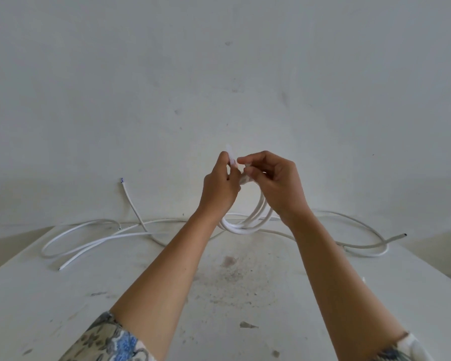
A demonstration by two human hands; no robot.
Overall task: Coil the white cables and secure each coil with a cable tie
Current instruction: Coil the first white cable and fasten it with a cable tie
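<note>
White table (63, 308), top scuffed and marked: a reddish-brown stain (229, 260) near the middle, a spread of grey speckles (232, 282) just in front of it, and a dark chip (248, 324) nearer the front edge. Behind the table stands a pale wall (219, 74) bearing faint grey smudges (228, 43).

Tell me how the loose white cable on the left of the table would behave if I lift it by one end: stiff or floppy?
Probably semi-stiff and springy: the loose cable lies in wide curves, and one end stands up off the table. Being thin, it is likely light, and it may spring back when bent.
</note>
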